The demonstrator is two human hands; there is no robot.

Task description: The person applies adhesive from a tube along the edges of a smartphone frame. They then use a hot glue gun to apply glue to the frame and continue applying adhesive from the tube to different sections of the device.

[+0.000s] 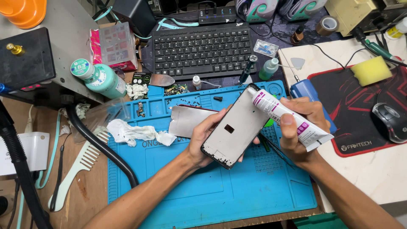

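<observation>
Head view: you hold a phone panel and a glue tube over the blue mat.

Your left hand (203, 142) grips the panel (235, 127), fingers mostly hidden behind it. Your right hand (299, 131) clasps the tube (284, 116), nozzle touching the panel's top edge; mat (190, 186) beneath.

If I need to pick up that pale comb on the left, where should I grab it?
Grip the comb by its long plain handle at the lower end, coming from above. It lies flat on the wooden bench beside the blue mat, teeth facing the black hose, so the handle is freest.
</observation>
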